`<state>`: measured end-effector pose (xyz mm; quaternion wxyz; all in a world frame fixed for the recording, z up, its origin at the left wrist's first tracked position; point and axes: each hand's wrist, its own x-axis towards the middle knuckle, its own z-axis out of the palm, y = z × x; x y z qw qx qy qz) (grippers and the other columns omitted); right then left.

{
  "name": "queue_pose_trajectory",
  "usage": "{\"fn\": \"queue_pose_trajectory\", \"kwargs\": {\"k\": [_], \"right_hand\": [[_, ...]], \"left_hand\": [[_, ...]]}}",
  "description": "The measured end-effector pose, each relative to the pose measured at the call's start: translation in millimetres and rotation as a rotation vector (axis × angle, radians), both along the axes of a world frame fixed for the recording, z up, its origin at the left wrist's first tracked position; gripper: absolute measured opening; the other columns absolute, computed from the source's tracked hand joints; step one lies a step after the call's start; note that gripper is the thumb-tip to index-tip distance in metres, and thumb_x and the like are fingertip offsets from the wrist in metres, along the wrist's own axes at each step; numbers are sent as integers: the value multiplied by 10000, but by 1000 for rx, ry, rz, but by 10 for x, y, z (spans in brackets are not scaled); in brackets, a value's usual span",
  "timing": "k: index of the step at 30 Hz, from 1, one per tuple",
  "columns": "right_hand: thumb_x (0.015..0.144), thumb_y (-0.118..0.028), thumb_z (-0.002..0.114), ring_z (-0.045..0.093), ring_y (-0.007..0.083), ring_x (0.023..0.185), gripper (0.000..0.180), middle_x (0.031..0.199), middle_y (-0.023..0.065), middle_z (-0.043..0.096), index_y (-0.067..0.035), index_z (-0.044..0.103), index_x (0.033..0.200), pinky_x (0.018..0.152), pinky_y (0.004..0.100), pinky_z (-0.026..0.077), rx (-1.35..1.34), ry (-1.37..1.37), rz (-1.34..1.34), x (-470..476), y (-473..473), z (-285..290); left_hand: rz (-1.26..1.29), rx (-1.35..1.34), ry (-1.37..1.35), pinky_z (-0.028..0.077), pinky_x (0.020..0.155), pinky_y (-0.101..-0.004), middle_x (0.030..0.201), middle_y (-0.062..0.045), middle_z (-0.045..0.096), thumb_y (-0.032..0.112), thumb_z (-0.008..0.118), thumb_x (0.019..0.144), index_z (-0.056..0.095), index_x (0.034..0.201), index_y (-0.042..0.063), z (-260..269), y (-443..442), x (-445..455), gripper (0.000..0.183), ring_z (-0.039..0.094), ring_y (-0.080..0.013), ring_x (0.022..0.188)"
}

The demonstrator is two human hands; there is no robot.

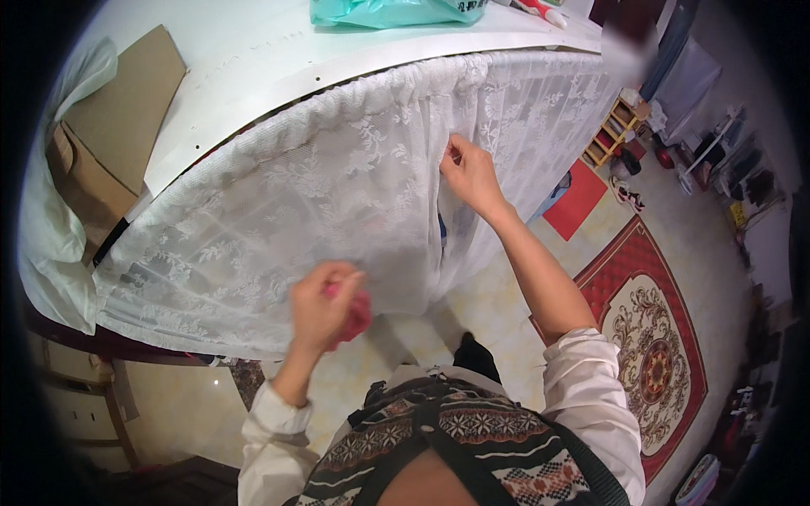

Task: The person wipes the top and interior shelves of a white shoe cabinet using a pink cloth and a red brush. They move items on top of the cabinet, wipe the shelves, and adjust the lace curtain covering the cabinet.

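Observation:
A white lace curtain [304, 183] with a floral pattern hangs gathered along the front edge of a white tabletop [253, 69]. My right hand [468, 174] pinches the curtain's edge near a vertical gap, through which a bit of something blue shows. Lower and to the left, my left hand [326, 303] is closed around a crumpled pink-red cloth [355, 315], in front of the curtain. The left hand is slightly blurred.
On the tabletop lie a turquoise plastic bag [398, 12] and, at left, an opened cardboard box [120, 120] beside white plastic. A patterned red rug [658, 354], a red mat [576, 199], shoes [626, 194] and a small wooden rack [610, 133] are at right.

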<state>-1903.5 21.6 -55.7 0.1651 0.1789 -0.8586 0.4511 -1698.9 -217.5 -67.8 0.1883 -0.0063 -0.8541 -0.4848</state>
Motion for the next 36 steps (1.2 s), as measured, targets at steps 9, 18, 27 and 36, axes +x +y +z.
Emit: {"fn": "queue_pose_trajectory", "kwargs": {"k": [9, 18, 27, 36], "right_hand": [[883, -107, 505, 657, 133, 790, 210, 879, 72, 673, 33, 616, 992, 762, 302, 573, -753, -628, 635, 168, 468, 28], [951, -113, 498, 619, 97, 907, 94, 961, 29, 636, -38, 551, 973, 836, 289, 521, -465, -541, 667, -134, 375, -159], [956, -163, 627, 635, 98, 833, 166, 918, 16, 663, -39, 652, 1063, 762, 268, 527, -456, -585, 663, -343, 1350, -424], [933, -144, 572, 606, 106, 585, 138, 791, 45, 657, -36, 652, 959, 519, 249, 488, -708, -369, -174, -1341, 3478, -1049]], "left_hand": [[23, -360, -178, 507, 647, -450, 720, -141, 677, 384, 627, 887, 678, 897, 64, -544, 1030, -1057, 325, 677, -338, 695], [-259, -258, -433, 504, 661, -417, 820, -144, 681, 283, 672, 874, 653, 1060, 84, -413, 752, -793, 273, 678, -332, 730], [-207, -516, -420, 519, 732, -443, 952, -160, 705, 266, 669, 876, 529, 1327, 138, -705, 1066, -936, 490, 675, -365, 813], [122, -540, -500, 507, 716, -459, 839, -183, 699, 417, 671, 863, 713, 903, 58, -676, 1460, -1425, 364, 667, -381, 799]]}}
